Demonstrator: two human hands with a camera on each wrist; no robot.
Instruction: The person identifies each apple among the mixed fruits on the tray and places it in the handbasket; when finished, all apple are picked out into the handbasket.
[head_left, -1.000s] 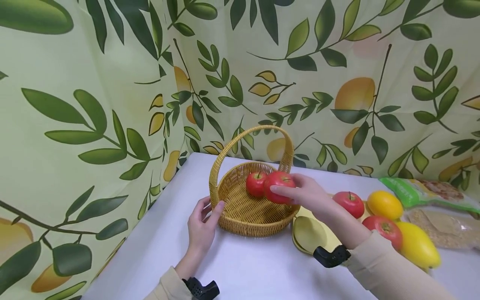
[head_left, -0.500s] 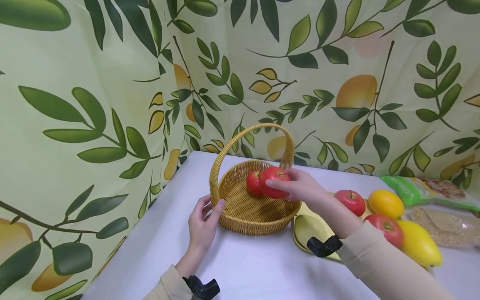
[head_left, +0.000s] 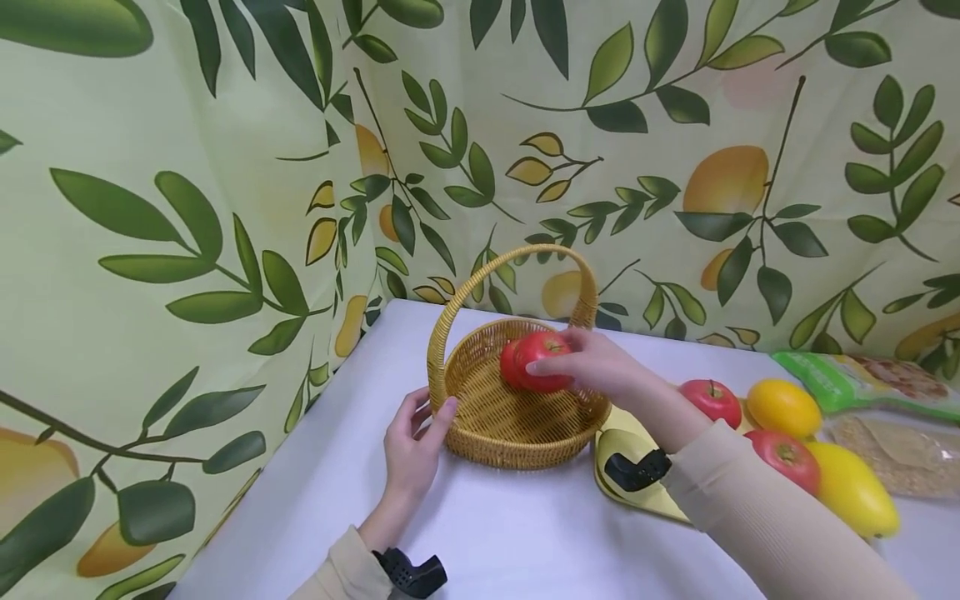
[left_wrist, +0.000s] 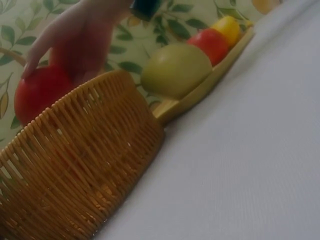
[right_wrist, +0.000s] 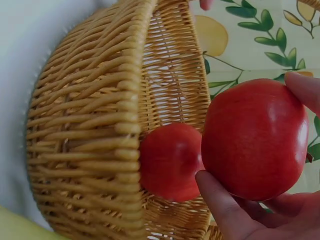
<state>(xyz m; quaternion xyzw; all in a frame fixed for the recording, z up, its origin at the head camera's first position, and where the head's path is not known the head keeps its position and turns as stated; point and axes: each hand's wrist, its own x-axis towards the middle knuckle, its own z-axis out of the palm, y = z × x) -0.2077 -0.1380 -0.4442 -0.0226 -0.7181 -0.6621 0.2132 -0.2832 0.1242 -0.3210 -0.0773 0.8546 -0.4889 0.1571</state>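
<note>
My left hand (head_left: 412, 454) holds the round wicker basket (head_left: 517, 455) at its left side, thumb on the rim by the foot of the tall handle. With thumb and fingers spread round it, my right hand (head_left: 611, 367) grips a red apple (head_left: 542, 382) over the basket. A second red apple (head_left: 507, 365) lies inside, partly covered by the held one in the head view. In the right wrist view the held apple (right_wrist: 255, 142) is close beside the one in the basket (right_wrist: 170, 161). From the left wrist view the held apple (left_wrist: 42, 92) shows above the rim.
Right of the basket stands a yellow tray (head_left: 652, 500) with a pale green fruit (left_wrist: 176, 70), two red apples (head_left: 711, 402), an orange fruit (head_left: 784, 408) and a yellow mango (head_left: 851, 490). Beyond lie a green bag (head_left: 817, 381) and a clear bag of grains (head_left: 896, 454). Patterned cloth hangs behind.
My right hand has carried its apple left and slightly inward over the basket, so it now covers more of the apple inside. My left hand keeps its place on the basket.
</note>
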